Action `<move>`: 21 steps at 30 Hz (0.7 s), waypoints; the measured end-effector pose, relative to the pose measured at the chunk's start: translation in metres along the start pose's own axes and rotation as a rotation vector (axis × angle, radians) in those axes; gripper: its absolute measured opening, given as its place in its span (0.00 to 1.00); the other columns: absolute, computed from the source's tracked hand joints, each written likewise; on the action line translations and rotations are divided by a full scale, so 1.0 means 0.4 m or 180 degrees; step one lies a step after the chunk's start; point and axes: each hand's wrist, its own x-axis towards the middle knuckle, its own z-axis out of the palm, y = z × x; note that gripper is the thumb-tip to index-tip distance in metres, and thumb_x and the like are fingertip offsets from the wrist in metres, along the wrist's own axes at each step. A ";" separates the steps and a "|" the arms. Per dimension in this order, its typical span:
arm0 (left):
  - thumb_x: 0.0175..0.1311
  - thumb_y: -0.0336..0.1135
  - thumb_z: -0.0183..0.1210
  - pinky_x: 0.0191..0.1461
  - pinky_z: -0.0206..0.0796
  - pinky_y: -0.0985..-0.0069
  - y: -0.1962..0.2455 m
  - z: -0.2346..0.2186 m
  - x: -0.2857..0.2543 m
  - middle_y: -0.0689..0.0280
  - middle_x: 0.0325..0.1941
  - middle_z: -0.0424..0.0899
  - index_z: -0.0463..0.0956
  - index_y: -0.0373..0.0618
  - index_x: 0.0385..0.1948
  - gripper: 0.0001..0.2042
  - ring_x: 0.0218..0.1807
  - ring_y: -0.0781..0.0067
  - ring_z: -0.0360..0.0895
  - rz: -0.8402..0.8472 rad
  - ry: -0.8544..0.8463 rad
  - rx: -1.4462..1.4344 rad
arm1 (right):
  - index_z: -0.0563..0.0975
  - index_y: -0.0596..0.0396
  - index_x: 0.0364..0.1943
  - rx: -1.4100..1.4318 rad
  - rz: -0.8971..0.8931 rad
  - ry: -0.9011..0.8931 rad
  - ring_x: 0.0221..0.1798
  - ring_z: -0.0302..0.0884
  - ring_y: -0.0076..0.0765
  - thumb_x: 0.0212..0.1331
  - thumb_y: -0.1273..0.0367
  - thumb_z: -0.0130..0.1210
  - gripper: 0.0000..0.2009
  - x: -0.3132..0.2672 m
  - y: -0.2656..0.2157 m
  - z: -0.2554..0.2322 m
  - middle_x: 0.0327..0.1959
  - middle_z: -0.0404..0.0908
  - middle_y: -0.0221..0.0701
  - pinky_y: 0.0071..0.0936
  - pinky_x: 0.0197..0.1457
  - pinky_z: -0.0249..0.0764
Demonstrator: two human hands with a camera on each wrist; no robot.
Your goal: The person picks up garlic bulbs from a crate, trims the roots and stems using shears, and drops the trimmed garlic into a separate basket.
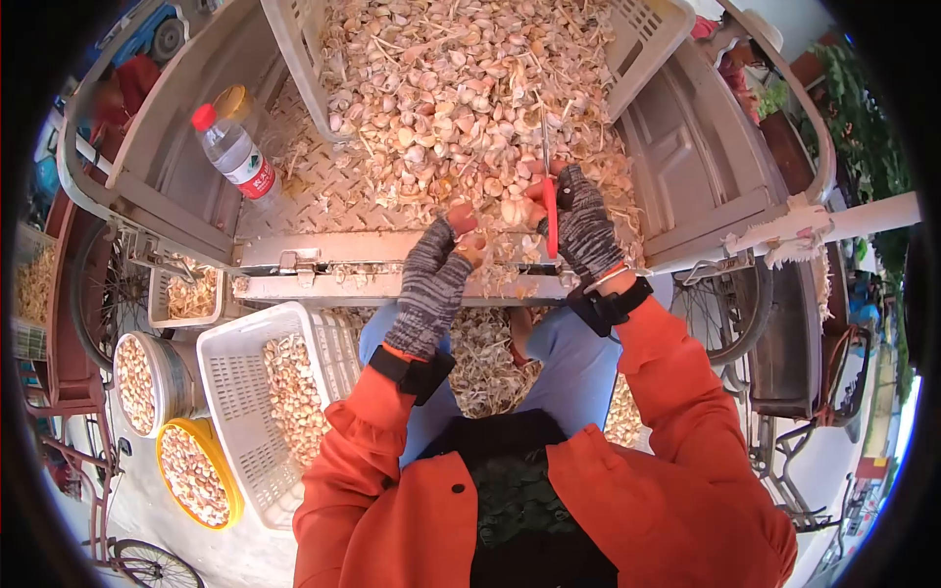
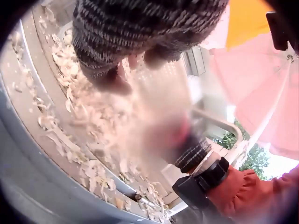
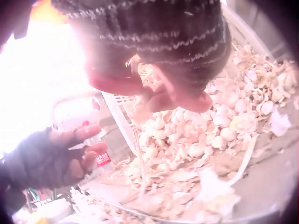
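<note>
Red-handled scissors (image 1: 550, 218) are gripped in my right hand (image 1: 585, 223), blades pointing away over the heap of garlic (image 1: 441, 108). A pale garlic piece (image 1: 514, 212) lies by that hand's fingertips; whether it is touched, I cannot tell. My left hand (image 1: 436, 279) hovers at the heap's near edge, fingers loosely bent, with nothing visible in them. The right wrist view shows the left hand (image 3: 49, 156) with its fingers apart, and the right hand (image 3: 159, 56) over the garlic. In the left wrist view, the right hand and red handle (image 2: 180, 133) are blurred. Both hands wear striped fingerless gloves.
A red-capped bottle (image 1: 235, 157) lies at the left of the metal cart bed (image 1: 333, 211). White crate walls (image 1: 642, 59) flank the heap. Below left are a white basket (image 1: 230, 367), a white bucket (image 1: 176, 377) and a yellow bucket (image 1: 230, 490) holding garlic. Skins litter the bed's near edge.
</note>
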 end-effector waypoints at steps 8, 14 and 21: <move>0.60 0.30 0.59 0.45 0.71 0.80 0.025 0.123 -0.086 0.67 0.41 0.79 0.74 0.41 0.48 0.15 0.41 0.79 0.75 0.0057 -0.0049 0.0115 | 0.70 0.54 0.52 0.0447 -0.0151 0.0184 0.31 0.73 0.20 0.51 0.73 0.62 0.22 -0.199 -0.108 0.001 0.33 0.78 0.28 0.18 0.32 0.71; 0.60 0.27 0.57 0.50 0.73 0.77 0.087 0.122 -0.143 0.65 0.41 0.79 0.73 0.39 0.48 0.14 0.41 0.75 0.77 -0.0173 -0.0056 -0.0681 | 0.77 0.55 0.44 -0.1479 -0.0904 -0.0618 0.35 0.77 0.35 0.44 0.68 0.66 0.19 -0.269 -0.170 -0.157 0.33 0.78 0.34 0.30 0.40 0.74; 0.61 0.25 0.55 0.51 0.71 0.79 0.098 0.118 -0.162 0.63 0.44 0.79 0.72 0.35 0.51 0.16 0.42 0.75 0.77 -0.0033 -0.0374 0.0420 | 0.79 0.55 0.43 -0.2264 -0.1956 -0.0793 0.41 0.76 0.51 0.45 0.66 0.61 0.18 -0.288 -0.125 -0.195 0.37 0.79 0.42 0.40 0.46 0.72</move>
